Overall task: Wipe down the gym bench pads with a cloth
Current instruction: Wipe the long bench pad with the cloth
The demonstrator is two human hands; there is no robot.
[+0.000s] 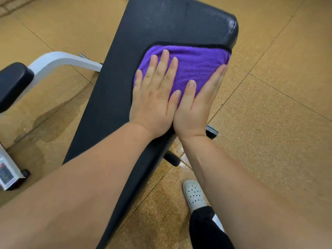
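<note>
Purple cloth (194, 67) lies flat on black bench pad (115, 97), near pad's far end; left hand (154, 97) spread flat on cloth; right hand (199, 103) flat, cupping right edge; pad's long axis runs away from person; unwiped, streaked stretch lies ahead.

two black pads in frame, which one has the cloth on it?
The long bench pad in the centre: the purple cloth lies flat on it under the left hand and right hand. The small pad at left is bare.
</note>
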